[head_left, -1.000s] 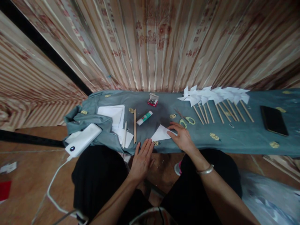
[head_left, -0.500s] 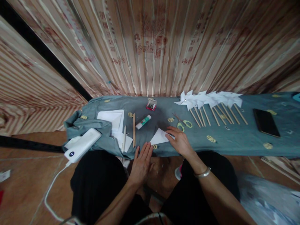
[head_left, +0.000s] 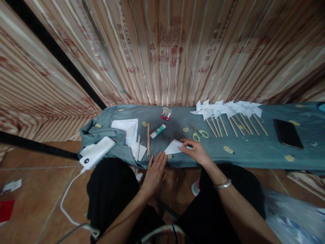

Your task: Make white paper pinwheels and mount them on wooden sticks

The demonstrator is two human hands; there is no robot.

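Observation:
A small folded piece of white paper (head_left: 173,146) lies near the front edge of the cloth-covered bench, between my hands. My left hand (head_left: 154,171) rests flat with its fingers stretched out, the tips by the paper's left corner. At the paper's right end, the thumb and bent fingers of my right hand (head_left: 195,151) close on its edge. Just beyond the paper are green-handled scissors (head_left: 200,133), their blades pointing away from me. A glue stick (head_left: 157,131) with a green label lies to the left of the scissors.
Several white paper pinwheels (head_left: 225,109) on wooden sticks overlap at the back right, with a black phone (head_left: 288,133) beyond. Left are two loose sticks (head_left: 148,139), a white pen-like stick (head_left: 137,147), paper sheets (head_left: 125,125) and a white power bank (head_left: 98,152). A small red box (head_left: 166,114) stands behind.
My right fingers have shifted slightly on the paper's right edge and look more bent. My left hand stays by the left corner. The whole view has shifted a little.

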